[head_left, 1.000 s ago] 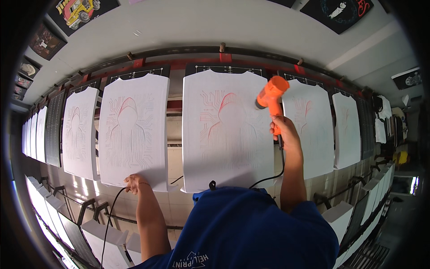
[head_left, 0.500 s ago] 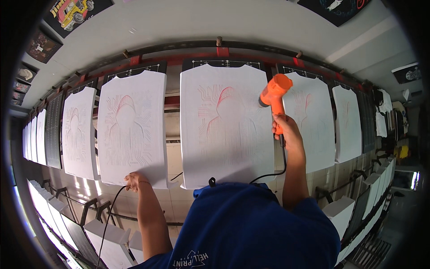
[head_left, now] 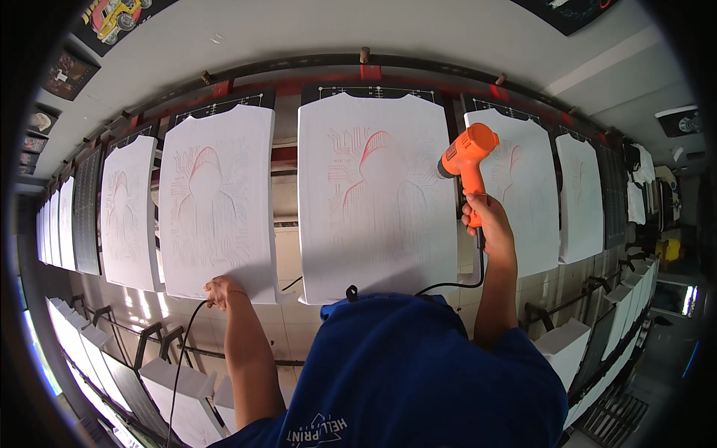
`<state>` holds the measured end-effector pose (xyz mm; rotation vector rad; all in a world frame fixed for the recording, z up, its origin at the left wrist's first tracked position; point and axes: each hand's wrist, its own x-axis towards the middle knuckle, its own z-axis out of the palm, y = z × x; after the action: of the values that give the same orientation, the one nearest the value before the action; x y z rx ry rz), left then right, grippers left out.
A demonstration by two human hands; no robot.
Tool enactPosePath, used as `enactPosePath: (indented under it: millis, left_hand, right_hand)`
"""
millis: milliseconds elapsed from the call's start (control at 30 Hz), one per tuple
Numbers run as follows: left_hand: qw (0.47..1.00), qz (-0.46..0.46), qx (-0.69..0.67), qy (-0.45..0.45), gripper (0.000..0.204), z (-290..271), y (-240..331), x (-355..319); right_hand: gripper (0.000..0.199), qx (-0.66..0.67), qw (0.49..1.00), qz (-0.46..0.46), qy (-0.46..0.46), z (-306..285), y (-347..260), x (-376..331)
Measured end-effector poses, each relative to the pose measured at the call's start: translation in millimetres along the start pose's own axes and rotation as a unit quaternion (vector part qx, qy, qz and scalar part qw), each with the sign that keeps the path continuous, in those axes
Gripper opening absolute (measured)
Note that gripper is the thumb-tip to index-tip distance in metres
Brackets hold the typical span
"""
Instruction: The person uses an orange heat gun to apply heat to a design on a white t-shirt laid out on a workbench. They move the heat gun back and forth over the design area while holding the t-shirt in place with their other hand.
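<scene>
My right hand is wrapped round the grip of an orange heat gun. Its dark nozzle points left at the right edge of the middle white T-shirt, which lies flat on a black board. Red and grey lines on that shirt form a hooded figure with circuit-like traces. A black power cord runs from the gun's handle toward my body. My left hand is closed on a black cord at the lower edge of the neighbouring white T-shirt, which bears a similar, fainter print.
More white shirts on boards continue in a row to both sides. A dark rail with red brackets runs behind them. Behind me stands another row of boards. Printed pictures hang on the wall; garments hang far right.
My right hand and the heat gun have shifted slightly right. The shirts sit a little higher in view. My left hand keeps its hold on the cord.
</scene>
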<state>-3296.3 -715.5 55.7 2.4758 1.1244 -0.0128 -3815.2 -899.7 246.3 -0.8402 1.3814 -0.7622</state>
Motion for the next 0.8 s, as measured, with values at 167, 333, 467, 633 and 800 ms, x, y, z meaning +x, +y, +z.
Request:
enactPosePath:
  millis: [167, 333, 467, 633, 800]
  left_hand:
    - [1.000, 0.024, 0.013, 0.009, 0.057, 7, -5, 16]
    - [1.000, 0.021, 0.010, -0.011, 0.056, 0, -3, 3]
    - [1.000, 0.023, 0.010, -0.015, 0.060, 2, -4, 10]
    - [0.999, 0.021, 0.023, -0.010, 0.066, 10, -6, 16]
    - [0.999, 0.032, 0.018, 0.019, 0.068, 20, -10, 31]
  right_hand:
    - [0.027, -0.007, 0.997, 0.022, -0.076, 30, 4, -8]
    - [0.026, -0.002, 0.990, 0.035, -0.135, 43, 7, -15]
    - [0.028, -0.011, 0.997, 0.035, -0.069, 17, 9, -21]
    - [0.028, -0.001, 1.000, 0.015, -0.001, 0, 5, -35]
    - [0.026, -0.016, 0.998, 0.033, -0.059, 30, 12, -34]
